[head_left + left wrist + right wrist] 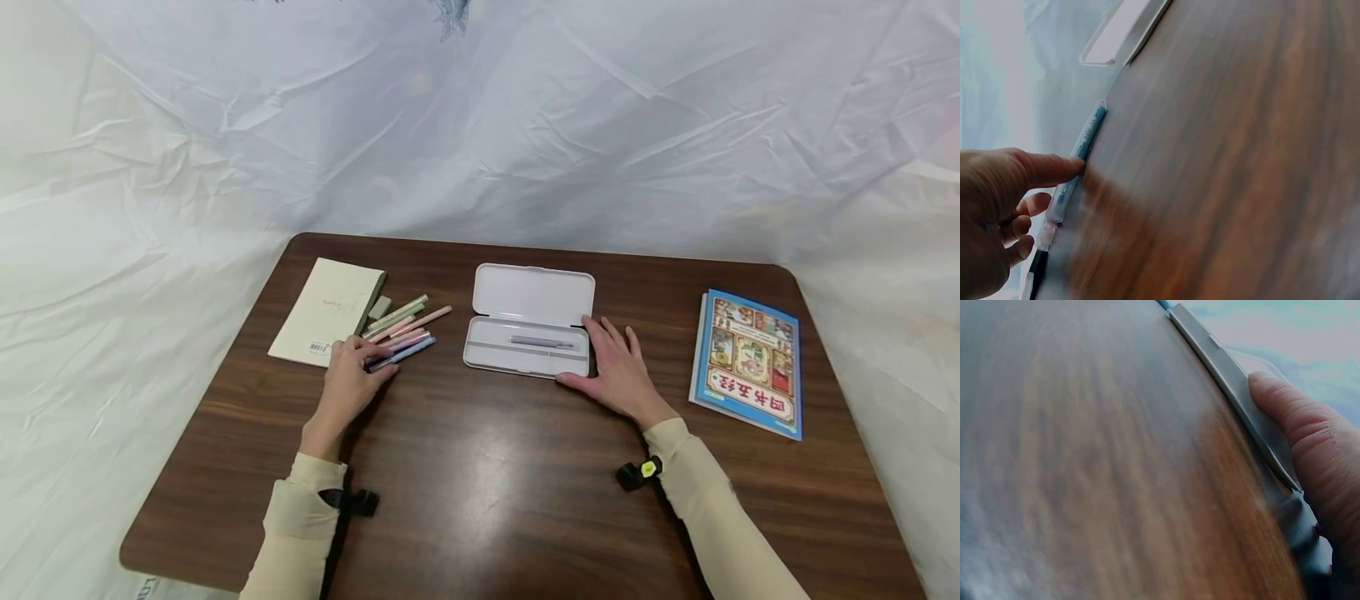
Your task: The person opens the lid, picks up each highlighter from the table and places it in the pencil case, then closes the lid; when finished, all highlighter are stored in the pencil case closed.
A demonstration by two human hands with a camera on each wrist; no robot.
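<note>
A white pencil case [507,359] lies with its lid [534,294] folded back, and one pale purple pen [540,342] is inside it. My right hand [617,371] holds the case's right end, thumb at the near corner and index finger by the hinge. In the right wrist view the thumb [1297,412] lies against the case's front side [1229,378]. To the left, my left hand [352,375] pinches a blue pen [414,350] at the near edge of a loose group of pens. The left wrist view shows the thumb on that blue pen [1089,130], other fingers behind it.
Pink pens [429,316] and green pens [401,310] lie beyond the left hand. Beside them are an eraser [380,307] and a cream notebook [326,304]. A blue-covered book [750,362] rests at the right of the brown table [480,467]. White sheeting [480,167] hangs behind.
</note>
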